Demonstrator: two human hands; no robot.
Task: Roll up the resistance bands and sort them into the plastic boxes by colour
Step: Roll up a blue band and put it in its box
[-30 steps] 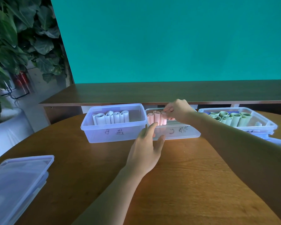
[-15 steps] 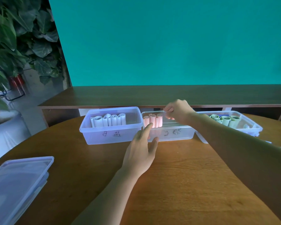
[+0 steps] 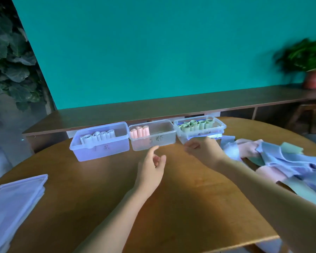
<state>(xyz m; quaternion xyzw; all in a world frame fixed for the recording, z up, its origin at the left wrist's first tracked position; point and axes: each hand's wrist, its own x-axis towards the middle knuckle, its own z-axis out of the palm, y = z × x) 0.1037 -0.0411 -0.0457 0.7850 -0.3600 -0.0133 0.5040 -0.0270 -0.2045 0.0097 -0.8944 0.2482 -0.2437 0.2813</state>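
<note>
Round wooden bench (image 3: 181,212) bearing three clear plastic boxes in a row along its far edge. Left box (image 3: 100,143): white rolls (image 3: 98,137) standing in a line at its back. Middle box (image 3: 153,136): pink rolls (image 3: 140,132) upright against its left end, the rest of the box bare. Right box (image 3: 200,127): green rolls (image 3: 195,125) filling its length. Loose bands (image 3: 281,161), unrolled, in pink, green and pale blue, heaped on the bench at the right, below and beside the right box. Stacked lids (image 3: 13,203) at the bench's near left edge. Left hand (image 3: 150,168): forearm reaching in from below, palm turned inward, fingers loosely bent, thumb raised toward the middle box; grip released, holding nothing, just short of the box front. Right hand (image 3: 203,151): forearm entering from the lower right, back of hand uppermost, fingers curled under; grip cannot be told owing to blur. Potted plant (image 3: 310,64) on the shelf behind, far right.
</note>
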